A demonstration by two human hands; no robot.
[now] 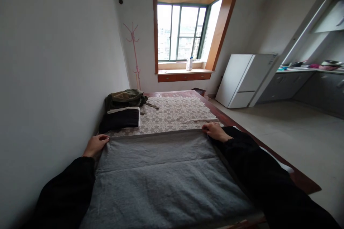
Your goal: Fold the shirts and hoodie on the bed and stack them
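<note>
A large grey cloth (pixel 161 171) spreads across the near part of the view, with a crease running across it. My left hand (pixel 96 145) pinches its far left corner. At the far right corner, my right hand (pixel 215 131) pinches the same cloth. Its far edge is drawn nearly straight between the two hands. Beyond that edge lies a lace tablecloth (pixel 177 111) with a flower pattern, over a dark red wooden table (pixel 306 182). What lies under the grey cloth is mostly hidden.
On the table's far left are a black folded item with a white edge (pixel 122 120) and an olive backpack (pixel 125 98). A white wall (pixel 59 61) stands close on the left. Farther off are a pink coat stand (pixel 135 52), a window sill (pixel 172 71) and a white fridge (pixel 239 75).
</note>
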